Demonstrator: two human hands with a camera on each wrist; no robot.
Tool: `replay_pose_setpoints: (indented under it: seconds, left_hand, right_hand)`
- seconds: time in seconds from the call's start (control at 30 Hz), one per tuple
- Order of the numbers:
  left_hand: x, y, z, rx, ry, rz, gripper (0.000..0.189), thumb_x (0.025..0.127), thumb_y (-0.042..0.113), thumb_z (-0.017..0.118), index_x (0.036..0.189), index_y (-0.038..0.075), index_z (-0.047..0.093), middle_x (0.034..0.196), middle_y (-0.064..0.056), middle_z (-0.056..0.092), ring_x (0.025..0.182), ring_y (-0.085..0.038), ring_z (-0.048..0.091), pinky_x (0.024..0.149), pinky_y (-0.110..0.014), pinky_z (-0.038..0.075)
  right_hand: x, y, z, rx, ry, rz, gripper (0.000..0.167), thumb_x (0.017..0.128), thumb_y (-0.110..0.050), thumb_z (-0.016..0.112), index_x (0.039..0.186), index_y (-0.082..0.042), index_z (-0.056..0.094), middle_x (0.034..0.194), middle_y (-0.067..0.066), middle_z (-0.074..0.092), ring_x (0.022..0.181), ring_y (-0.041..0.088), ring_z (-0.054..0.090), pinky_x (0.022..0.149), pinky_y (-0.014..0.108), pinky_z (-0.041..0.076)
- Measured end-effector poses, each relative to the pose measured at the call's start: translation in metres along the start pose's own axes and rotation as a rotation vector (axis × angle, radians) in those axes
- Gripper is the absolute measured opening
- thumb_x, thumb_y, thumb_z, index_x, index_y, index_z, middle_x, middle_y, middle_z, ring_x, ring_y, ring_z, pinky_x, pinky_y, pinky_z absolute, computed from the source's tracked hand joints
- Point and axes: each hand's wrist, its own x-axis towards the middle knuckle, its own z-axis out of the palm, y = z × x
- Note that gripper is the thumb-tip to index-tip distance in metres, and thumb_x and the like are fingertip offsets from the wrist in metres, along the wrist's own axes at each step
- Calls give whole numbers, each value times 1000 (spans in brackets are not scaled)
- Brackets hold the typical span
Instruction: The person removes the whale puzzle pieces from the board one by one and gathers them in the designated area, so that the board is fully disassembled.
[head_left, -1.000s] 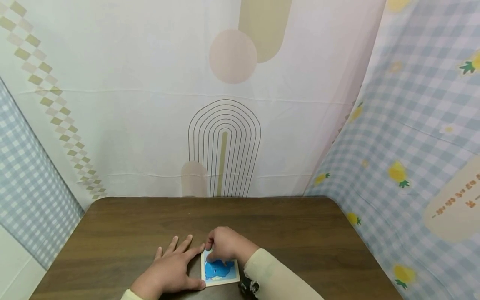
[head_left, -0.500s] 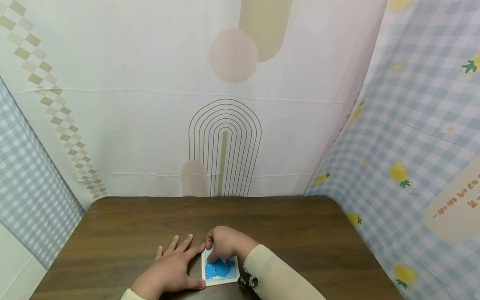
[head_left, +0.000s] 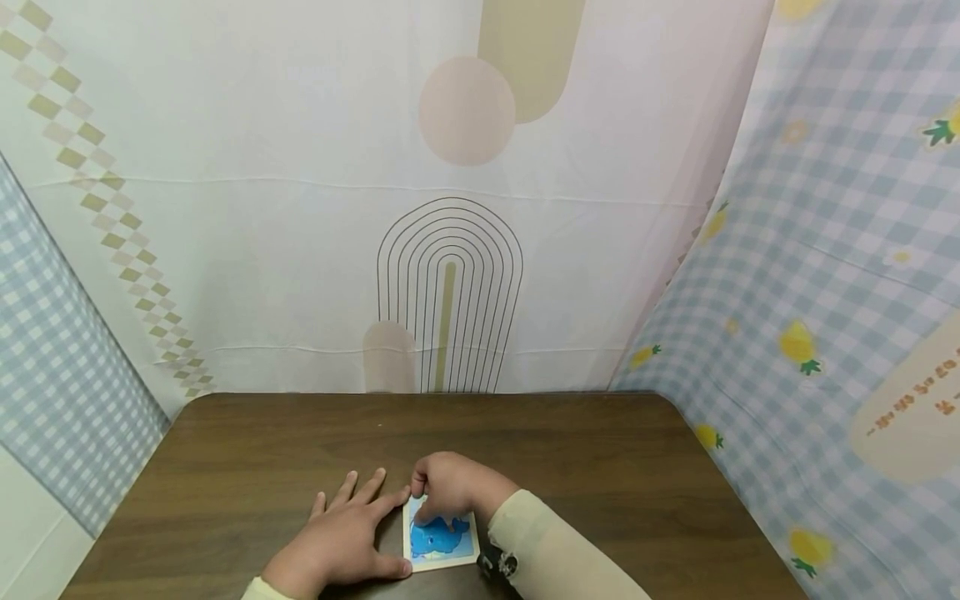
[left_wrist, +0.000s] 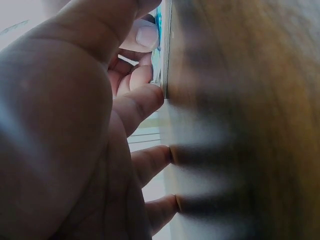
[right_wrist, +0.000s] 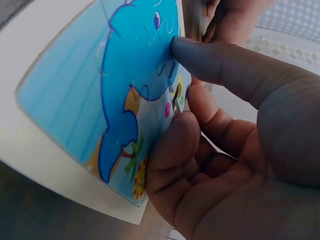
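A small square jigsaw puzzle (head_left: 441, 543), showing a blue whale inside a pale border, lies flat on the brown table. My left hand (head_left: 330, 537) rests spread out on its left, with thumb and index fingertip touching two of the puzzle's left corners. Over the far part of the picture, my right hand (head_left: 448, 486) has its fingers curled. In the right wrist view the thumb (right_wrist: 205, 57) presses on the whale, and bent fingers meet the puzzle's edge around a slightly raised puzzle piece (right_wrist: 179, 95). Part of that piece is hidden by the fingers.
The wooden table (head_left: 600, 467) has rounded far corners. Behind it hangs a pale patterned cloth (head_left: 300, 250), with a blue checked cloth (head_left: 750, 333) on the right. A small dark device (head_left: 495, 562) sits under the right wrist.
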Motion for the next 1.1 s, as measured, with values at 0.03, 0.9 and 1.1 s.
replay_pose_setpoints:
  seconds: [0.03,0.9,1.1]
  left_hand:
    - [0,0,0,1,0,1,104,76,79,92,167,43,55,186,-10,33,171,-59,19,120,-96,13]
    - [-2,5,-1,-6,-1,13,104,78,74,93,168,40,54,186,-12,31,170,-60,17,120,-96,12]
    - [-2,4,-1,-3,-10,4,104,77,76,92,166,33,58,186,-11,31,171,-59,17,120,-95,12]
  right_hand:
    - [0,0,1,1,3,-4,26,91,-19,95,95,-21,70,84,-4,63,67,13,57,59,30,48]
    - [-17,12,18,-9,148,-201,27,97,-13,88,113,-28,72,89,-13,62,77,1,57,69,23,52]
    - [-19,16,22,150,168,-203,20,103,-8,77,111,-26,76,81,-11,60,68,3,52,62,22,44]
